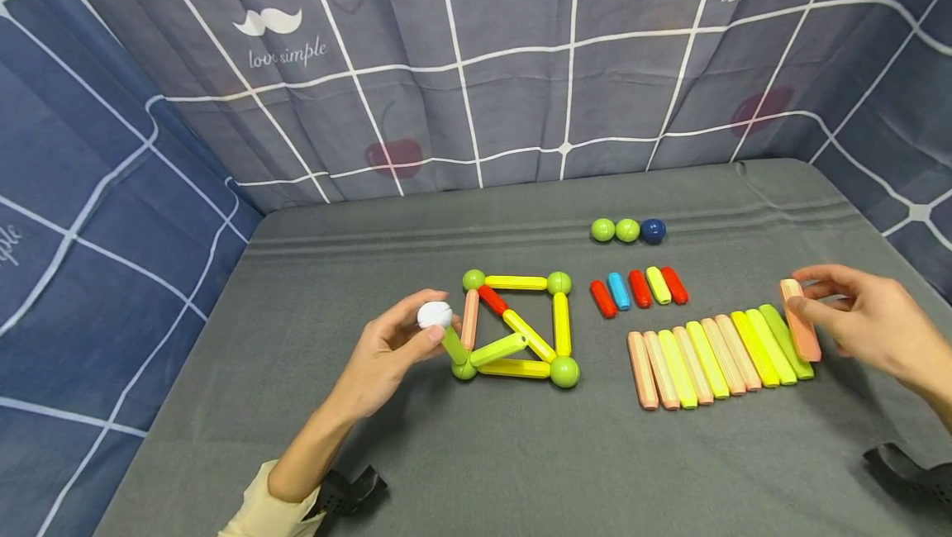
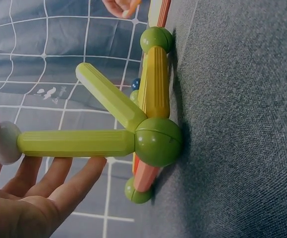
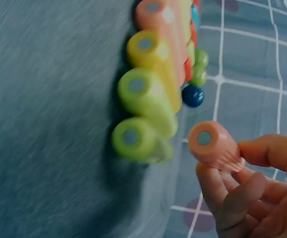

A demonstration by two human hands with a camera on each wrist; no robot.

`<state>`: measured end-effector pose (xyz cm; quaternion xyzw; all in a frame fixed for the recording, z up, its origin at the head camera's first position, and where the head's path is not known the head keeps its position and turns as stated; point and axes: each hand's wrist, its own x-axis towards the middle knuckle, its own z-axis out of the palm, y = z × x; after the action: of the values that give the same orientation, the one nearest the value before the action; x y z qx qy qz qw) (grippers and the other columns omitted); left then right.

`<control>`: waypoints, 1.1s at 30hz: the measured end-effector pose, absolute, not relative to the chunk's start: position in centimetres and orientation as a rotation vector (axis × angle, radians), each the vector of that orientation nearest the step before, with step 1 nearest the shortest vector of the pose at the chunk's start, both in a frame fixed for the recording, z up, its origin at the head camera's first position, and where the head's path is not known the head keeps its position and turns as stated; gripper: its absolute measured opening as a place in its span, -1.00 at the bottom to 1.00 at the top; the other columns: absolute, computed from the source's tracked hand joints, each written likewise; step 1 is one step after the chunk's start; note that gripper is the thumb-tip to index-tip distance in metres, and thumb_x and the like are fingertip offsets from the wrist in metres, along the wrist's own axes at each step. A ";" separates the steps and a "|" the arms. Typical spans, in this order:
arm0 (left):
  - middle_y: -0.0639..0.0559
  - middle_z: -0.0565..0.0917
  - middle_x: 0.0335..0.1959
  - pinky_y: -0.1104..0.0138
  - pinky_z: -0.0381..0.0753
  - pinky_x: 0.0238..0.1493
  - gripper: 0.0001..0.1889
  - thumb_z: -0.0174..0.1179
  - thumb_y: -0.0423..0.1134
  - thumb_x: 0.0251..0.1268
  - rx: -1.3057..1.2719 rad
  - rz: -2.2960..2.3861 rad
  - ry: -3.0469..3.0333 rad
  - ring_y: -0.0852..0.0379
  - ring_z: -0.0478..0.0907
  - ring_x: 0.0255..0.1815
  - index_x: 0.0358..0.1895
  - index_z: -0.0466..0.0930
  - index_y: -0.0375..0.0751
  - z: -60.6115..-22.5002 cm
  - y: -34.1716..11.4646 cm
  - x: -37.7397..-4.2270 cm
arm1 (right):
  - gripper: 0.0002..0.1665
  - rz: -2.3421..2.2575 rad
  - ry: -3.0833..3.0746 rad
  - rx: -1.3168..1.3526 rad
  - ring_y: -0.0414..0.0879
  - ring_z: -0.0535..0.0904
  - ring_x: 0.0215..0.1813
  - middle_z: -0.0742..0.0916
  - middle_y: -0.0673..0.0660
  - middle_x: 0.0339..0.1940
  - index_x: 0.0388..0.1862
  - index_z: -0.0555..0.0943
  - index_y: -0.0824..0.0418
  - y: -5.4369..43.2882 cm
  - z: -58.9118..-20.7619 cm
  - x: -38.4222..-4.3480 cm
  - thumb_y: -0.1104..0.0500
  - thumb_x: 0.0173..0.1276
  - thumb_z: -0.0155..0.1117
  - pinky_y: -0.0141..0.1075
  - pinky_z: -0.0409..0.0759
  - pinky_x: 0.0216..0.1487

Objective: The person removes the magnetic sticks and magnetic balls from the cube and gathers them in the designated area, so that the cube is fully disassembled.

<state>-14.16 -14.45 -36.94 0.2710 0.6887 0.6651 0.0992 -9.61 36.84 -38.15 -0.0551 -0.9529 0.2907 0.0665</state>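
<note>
My left hand (image 1: 390, 349) pinches a white ball (image 1: 435, 315) on top of a raised green magnetic stick (image 2: 76, 143). That stick rises from a green ball (image 2: 158, 142) at the near left corner of a square frame of sticks and balls. A second green stick (image 1: 498, 349) slants up from the same ball, its far end free. Within the frame, a red stick (image 1: 492, 299) and a yellow stick (image 1: 530, 335) form a diagonal. My right hand (image 1: 866, 318) pinches a salmon-pink magnetic stick (image 3: 215, 144) beside the right end of a stick row.
The row of long sticks (image 1: 693, 368) in pink, yellow and green lies on the grey cloth (image 1: 297, 289) at right. Behind it are several short sticks (image 1: 640, 288), then two green balls (image 1: 627, 230) and a dark blue ball (image 1: 653, 230). A checked curtain (image 1: 513, 66) encloses the back and sides.
</note>
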 end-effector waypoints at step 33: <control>-0.50 0.55 0.05 0.01 0.62 0.02 -0.59 0.12 -0.44 0.44 0.792 1.971 2.040 -0.04 0.63 0.02 0.30 0.45 -0.14 -36.9 -14.4 -14.1 | -0.43 0.873 -3.181 -0.139 -0.07 0.51 -0.40 0.64 0.35 -0.24 0.17 0.37 0.66 39.3 -40.3 -10.2 0.11 0.55 0.10 -0.26 0.56 -0.59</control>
<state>-14.09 -14.42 -36.90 0.2675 0.6895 0.6659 0.0982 -10.24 39.34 -40.25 -0.0419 -0.9604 0.2635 -0.0799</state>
